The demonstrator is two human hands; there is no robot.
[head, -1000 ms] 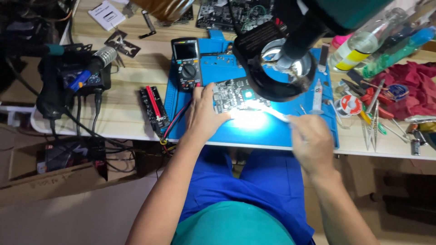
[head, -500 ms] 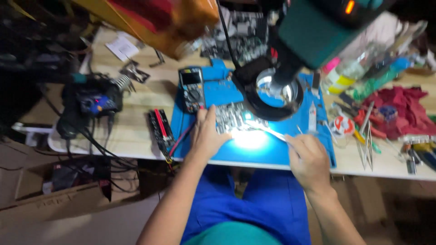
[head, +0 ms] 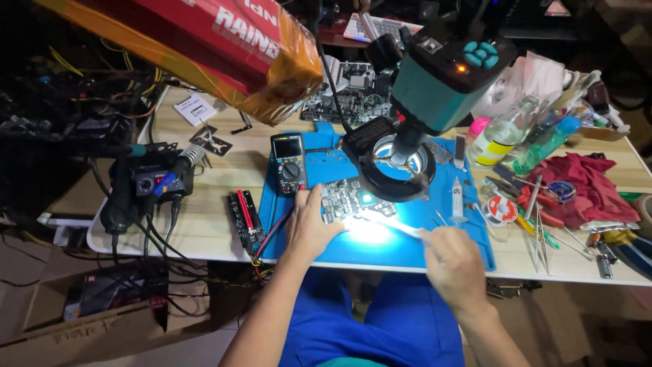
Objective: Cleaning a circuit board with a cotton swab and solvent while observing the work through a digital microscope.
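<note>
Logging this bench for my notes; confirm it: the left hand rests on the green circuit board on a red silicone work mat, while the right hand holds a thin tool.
One detail is wrong: the silicone work mat is blue, not red, as the head view shows. The left hand does rest on the green circuit board, and the right hand holds a thin tool.

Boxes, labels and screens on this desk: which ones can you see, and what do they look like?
Red carton wrapped in orange film: top left, hanging over the desk.
Dark handheld meter with a small screen: blue mat's left edge.
White paper slip: desk, far left.
Clear bottle with a yellow label: right of the microscope.
</note>
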